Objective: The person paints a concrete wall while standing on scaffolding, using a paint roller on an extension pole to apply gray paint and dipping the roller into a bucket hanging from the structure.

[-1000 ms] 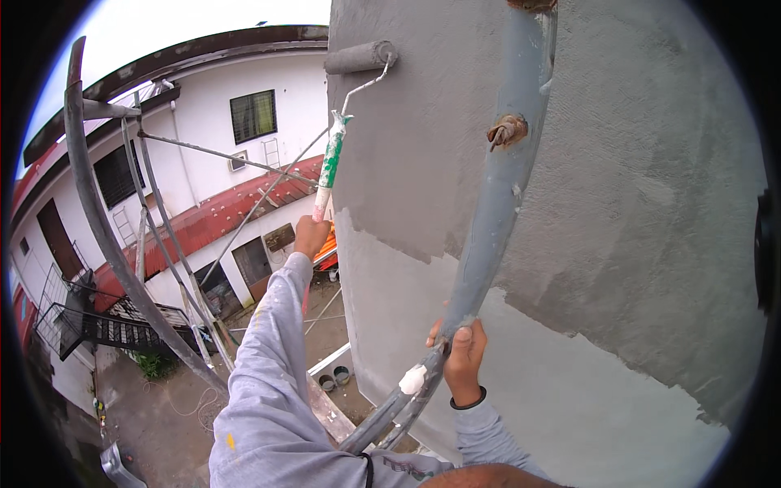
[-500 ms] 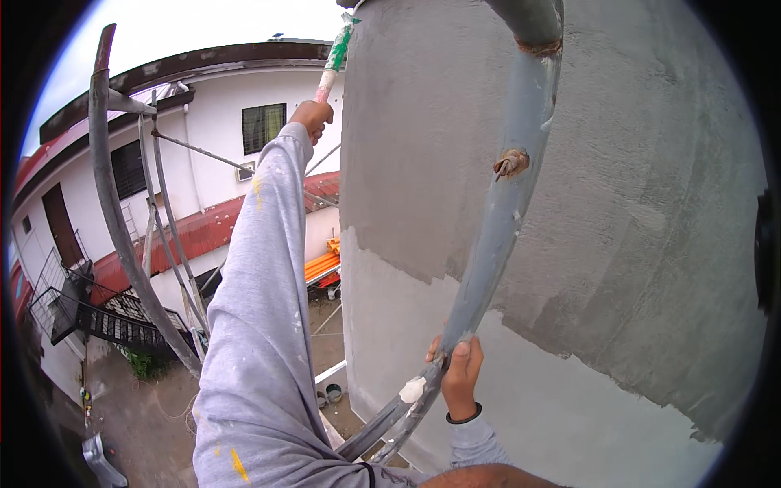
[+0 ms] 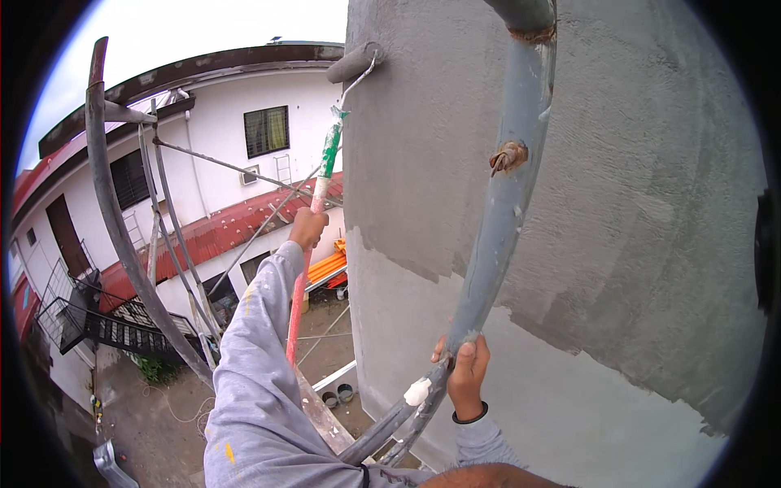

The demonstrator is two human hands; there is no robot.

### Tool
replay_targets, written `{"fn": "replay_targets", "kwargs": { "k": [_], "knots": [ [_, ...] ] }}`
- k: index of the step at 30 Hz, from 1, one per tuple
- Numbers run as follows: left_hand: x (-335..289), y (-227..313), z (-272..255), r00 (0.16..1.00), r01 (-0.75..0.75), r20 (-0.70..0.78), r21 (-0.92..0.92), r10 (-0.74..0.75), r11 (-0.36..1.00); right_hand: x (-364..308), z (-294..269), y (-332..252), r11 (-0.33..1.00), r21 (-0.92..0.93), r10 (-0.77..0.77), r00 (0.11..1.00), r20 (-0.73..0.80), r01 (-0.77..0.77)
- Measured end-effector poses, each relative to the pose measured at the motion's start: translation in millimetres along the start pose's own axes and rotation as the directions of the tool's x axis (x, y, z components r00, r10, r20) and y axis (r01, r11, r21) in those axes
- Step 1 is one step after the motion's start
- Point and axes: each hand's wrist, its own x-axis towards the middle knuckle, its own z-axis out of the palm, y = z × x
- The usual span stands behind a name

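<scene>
My left hand (image 3: 308,228) is wrapped round the pole of a paint roller (image 3: 329,154), its arm stretched forward. The pole is pinkish-red below, with a green, paint-splashed grip above. At its top the grey roller sleeve (image 3: 355,63) touches the left edge of a tall wall (image 3: 423,146). Darker grey coats the wall's upper part; a paler grey shows below a ragged border. My right hand (image 3: 465,370), with a dark band at the wrist, grips a grey scaffold pipe (image 3: 488,244) near its lower joint.
More scaffold pipes (image 3: 122,220) and thin braces rise on the left. A narrow plank (image 3: 321,415) lies below me. Far down on the ground stand buckets (image 3: 345,393) and orange pipes (image 3: 327,268). Across the yard is a white building (image 3: 220,114) with a red roof strip and black stairs (image 3: 122,325).
My left hand has come down and nearer with the paint roller, so its sleeve now shows lower on the wall's edge. My right hand keeps its hold on the pipe.
</scene>
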Motion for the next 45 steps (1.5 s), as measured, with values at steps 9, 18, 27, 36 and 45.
{"fn": "replay_targets", "kwargs": {
  "k": [9, 18, 27, 36, 45],
  "knots": [
    [70.1, 178.0, -58.1, 0.995, -0.061, 0.072, -0.104, 0.068, 0.993, 0.7, 0.6, -2.3, 1.0, -0.002, -0.021, 1.0, 0.004, 0.021],
    [41.8, 111.1, -21.2, 0.99, 0.024, 0.142, -0.108, -0.008, 0.994, -1.6, -3.3, -1.0, 0.997, -0.079, -0.013, 1.0, 0.024, 0.015],
    [-62.1, -54.8, 7.0, 0.978, 0.119, 0.184, -0.1, -0.099, 0.988, -1.3, -3.6, 4.0, 0.999, -0.032, -0.019, 1.0, 0.003, 0.019],
    [-80.0, -43.5, 37.5, 0.955, -0.253, -0.101, 0.211, 0.279, 0.944, -1.2, -1.0, 1.8, 0.999, 0.027, -0.031, 0.999, 0.019, 0.03],
    [0.7, 125.5, 13.4, 0.987, -0.161, 0.004, 0.147, 0.162, 0.976, -2.6, -2.2, 8.5, 0.998, -0.066, 0.001, 1.0, 0.01, 0.0]
  ]
}}
